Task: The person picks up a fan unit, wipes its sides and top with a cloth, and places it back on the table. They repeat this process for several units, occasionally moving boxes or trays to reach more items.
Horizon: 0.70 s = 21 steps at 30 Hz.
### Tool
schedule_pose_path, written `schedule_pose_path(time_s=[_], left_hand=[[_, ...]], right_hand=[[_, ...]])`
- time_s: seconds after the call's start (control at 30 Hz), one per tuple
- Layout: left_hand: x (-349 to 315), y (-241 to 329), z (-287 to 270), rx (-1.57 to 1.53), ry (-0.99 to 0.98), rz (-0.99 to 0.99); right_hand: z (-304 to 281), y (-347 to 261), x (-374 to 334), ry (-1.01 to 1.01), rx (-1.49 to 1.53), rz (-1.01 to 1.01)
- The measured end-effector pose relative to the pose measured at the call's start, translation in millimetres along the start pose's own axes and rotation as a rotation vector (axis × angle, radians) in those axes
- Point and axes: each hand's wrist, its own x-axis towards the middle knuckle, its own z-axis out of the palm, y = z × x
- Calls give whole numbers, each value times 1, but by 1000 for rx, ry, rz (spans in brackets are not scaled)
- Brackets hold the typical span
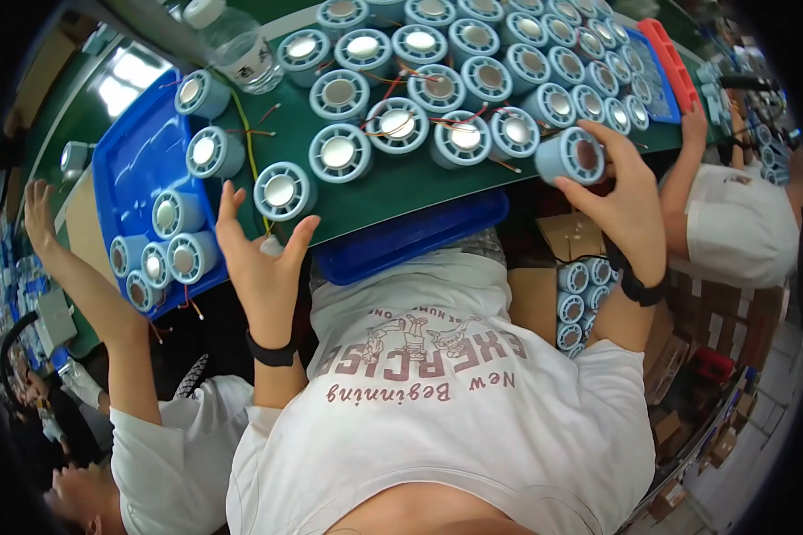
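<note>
My right hand (pixel 629 183) grips a light-blue cylindrical housing (pixel 559 160) between thumb and fingers, at the table's near edge on the right. The brownish disc in its slotted face is turned toward me. My left hand (pixel 266 272) is open, thumb and fingers spread, just below another such housing (pixel 283 191) with a silver disc; no contact between them shows. Many similar housings (pixel 339 152) crowd the green table (pixel 379 207) beyond my hands, some trailing thin red and yellow wires.
A blue tray (pixel 134 174) with several housings lies on the left. Another blue tray (pixel 419 236) sits below the table edge. A clear bottle (pixel 236 53) stands at the back left. Co-workers' arms (pixel 107 290) reach in at both sides. A red rack (pixel 667 62) is far right.
</note>
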Motion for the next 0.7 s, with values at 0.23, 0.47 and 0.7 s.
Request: schedule_pose_path(time_s=[0.23, 0.47, 0.7], left_hand=[[7, 0, 9, -218, -166, -75], [-21, 1, -22, -733, -81, -243], [-30, 11, -45, -1112, -218, -325]], right_hand=[[-1, -83, 32, 109, -15, -286], [104, -155, 124, -128, 38, -849], [174, -156, 153, -246, -482, -922]])
